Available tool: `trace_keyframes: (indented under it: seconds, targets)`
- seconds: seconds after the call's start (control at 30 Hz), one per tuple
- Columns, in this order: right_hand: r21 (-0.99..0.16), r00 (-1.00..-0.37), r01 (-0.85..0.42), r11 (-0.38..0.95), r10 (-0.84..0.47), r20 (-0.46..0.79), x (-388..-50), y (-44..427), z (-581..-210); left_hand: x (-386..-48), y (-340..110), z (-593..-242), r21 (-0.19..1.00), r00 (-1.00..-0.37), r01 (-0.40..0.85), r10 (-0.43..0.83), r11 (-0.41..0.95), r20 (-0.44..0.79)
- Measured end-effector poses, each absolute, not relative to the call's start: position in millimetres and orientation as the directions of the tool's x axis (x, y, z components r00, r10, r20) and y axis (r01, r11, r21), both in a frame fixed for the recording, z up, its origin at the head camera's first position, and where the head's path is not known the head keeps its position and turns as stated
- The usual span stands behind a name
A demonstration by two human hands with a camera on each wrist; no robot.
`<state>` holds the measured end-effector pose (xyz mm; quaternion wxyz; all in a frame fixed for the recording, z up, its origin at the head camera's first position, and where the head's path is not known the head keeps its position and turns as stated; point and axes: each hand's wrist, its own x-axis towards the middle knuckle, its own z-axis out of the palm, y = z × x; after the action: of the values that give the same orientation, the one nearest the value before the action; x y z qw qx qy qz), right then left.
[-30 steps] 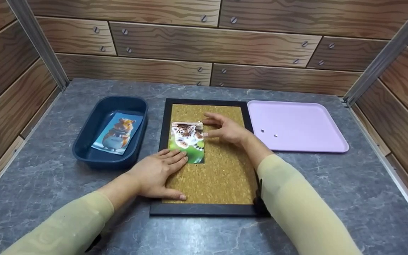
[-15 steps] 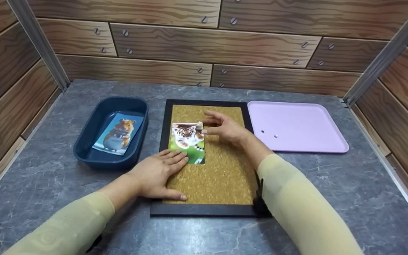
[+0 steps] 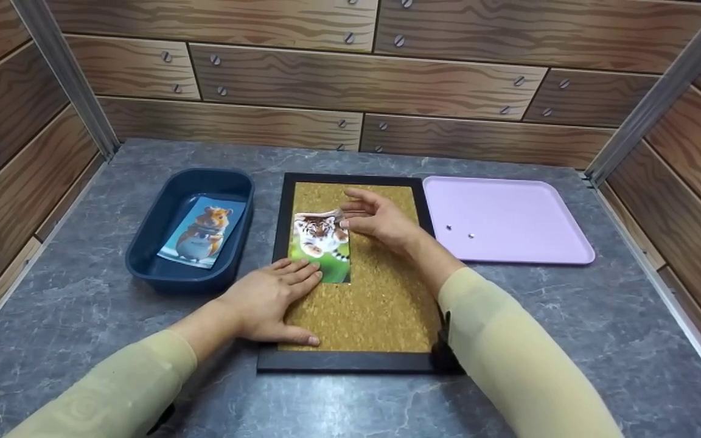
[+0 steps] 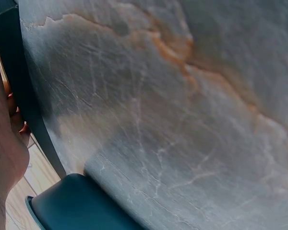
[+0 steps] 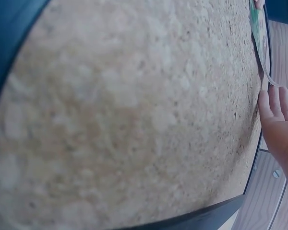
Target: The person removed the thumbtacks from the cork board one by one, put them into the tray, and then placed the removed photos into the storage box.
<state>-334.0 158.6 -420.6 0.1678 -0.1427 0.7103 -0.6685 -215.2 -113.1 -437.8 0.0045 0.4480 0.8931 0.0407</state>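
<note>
A photo of a tiger cub (image 3: 317, 243) lies on the cork board (image 3: 375, 304), inside its black frame (image 3: 350, 361). My left hand (image 3: 271, 298) lies flat across the left side of the frame, fingertips resting on the photo's lower left corner. At the photo's top right corner, my right hand (image 3: 381, 222) pinches the edge between thumb and fingers. That corner is bent up off the cork, and in the right wrist view the photo (image 5: 260, 43) curves away from the board beside the fingers. The left wrist view shows mostly tabletop and part of the left hand (image 4: 7, 148).
To the left stands a dark blue bin (image 3: 143, 255) with a hamster picture (image 3: 204, 234) in it. A lilac tray (image 3: 515, 219) sits against the board's right side, holding two small metallic pieces (image 3: 471, 235). Wood-patterned walls (image 3: 350, 79) enclose the grey marbled table (image 3: 569, 340).
My right thumb has slid up a little along the photo's right edge to its top corner, which now bends up and leftward. The left hand stays in place.
</note>
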Motion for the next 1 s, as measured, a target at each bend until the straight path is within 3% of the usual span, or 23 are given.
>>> trace_keyframes:
  seconds: [0.53, 1.0]
  targets:
    - [-0.987, -0.886, 0.127, 0.101, -0.435, -0.159, -322.5, 161.5, -423.3, -214.1, -113.2, -438.7, 0.086, -0.604, 0.795, 0.797, 0.601, 0.021]
    - [-0.991, -0.848, 0.095, 0.098, -0.513, -0.132, -316.1, 168.1, -427.7, -215.0, -111.9, -437.7, 0.083, -0.599, 0.799, 0.8, 0.595, 0.025]
